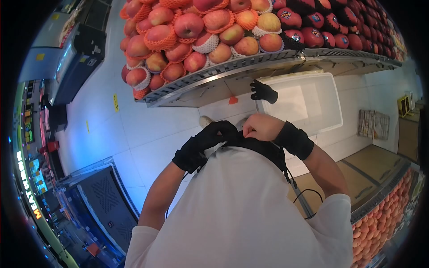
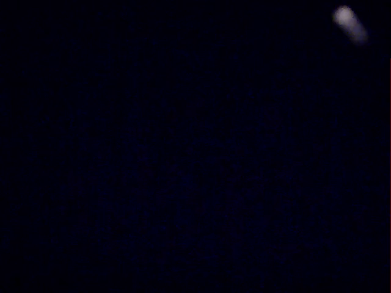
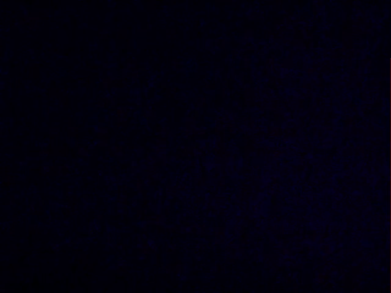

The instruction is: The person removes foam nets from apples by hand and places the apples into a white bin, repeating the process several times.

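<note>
In the head view, both hands are close together at the person's waist, over a black waist bag (image 1: 257, 145) worn across a white shirt. My left hand (image 1: 219, 133), in a black glove, has its fingers curled at the bag's left end; black on black hides its fingertips. The bare right hand (image 1: 266, 127) pinches the bag's upper edge between thumb and curled fingers. A black glove (image 1: 266, 93) lies over the near left rim of a white box (image 1: 333, 105) ahead of the hands. Both wrist views are almost wholly dark.
A slanted display of apples (image 1: 187, 27) in foam nets rises in front, with a metal rail (image 1: 219, 71) along its edge. Cardboard boxes (image 1: 373, 163) and more fruit (image 1: 380, 219) stand at the right. At the left a dark crate (image 1: 105, 196) sits beside the tiled floor (image 1: 129, 120).
</note>
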`<action>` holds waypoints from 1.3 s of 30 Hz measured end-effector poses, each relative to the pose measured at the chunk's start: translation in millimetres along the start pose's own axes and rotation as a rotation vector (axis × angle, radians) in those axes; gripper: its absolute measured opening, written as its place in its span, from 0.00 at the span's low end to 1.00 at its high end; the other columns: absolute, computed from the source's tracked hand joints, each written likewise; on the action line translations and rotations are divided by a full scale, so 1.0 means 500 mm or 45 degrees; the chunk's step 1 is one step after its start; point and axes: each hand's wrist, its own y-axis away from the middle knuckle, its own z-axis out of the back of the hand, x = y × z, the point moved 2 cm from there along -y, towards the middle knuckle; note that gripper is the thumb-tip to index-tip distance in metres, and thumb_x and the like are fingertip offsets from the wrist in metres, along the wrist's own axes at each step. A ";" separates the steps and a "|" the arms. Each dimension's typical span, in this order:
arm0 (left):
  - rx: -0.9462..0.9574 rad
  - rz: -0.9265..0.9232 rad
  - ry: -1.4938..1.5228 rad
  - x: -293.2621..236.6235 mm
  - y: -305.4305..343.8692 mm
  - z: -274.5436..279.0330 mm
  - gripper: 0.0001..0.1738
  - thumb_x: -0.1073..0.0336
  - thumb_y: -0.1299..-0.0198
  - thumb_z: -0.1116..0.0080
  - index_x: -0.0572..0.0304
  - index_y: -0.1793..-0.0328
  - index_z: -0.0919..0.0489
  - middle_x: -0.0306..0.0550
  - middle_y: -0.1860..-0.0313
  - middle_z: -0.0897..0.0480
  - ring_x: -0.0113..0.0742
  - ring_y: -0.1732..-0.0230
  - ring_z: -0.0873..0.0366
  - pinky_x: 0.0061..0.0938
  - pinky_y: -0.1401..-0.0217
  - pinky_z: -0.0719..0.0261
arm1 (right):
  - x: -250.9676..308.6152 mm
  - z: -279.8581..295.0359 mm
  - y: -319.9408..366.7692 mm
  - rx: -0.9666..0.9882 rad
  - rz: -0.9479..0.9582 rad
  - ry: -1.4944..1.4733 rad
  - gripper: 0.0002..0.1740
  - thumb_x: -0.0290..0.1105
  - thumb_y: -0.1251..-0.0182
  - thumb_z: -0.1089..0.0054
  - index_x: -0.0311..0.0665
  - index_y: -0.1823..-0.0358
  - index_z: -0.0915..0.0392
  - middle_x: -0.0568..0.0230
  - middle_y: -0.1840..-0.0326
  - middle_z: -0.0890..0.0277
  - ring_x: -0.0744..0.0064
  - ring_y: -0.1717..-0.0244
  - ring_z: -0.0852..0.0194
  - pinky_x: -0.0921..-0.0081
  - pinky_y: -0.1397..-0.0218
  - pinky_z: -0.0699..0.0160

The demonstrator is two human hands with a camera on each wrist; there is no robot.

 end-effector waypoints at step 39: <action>-1.091 -0.381 0.153 -0.181 -0.072 -0.007 0.14 0.64 0.26 0.52 0.68 0.49 0.21 0.45 0.58 0.17 0.27 0.63 0.25 0.24 0.62 0.26 | 0.185 -0.038 0.007 0.019 0.623 0.332 0.25 0.29 0.37 0.39 0.33 0.38 0.29 0.50 0.47 0.21 0.49 0.48 0.20 0.59 0.45 0.19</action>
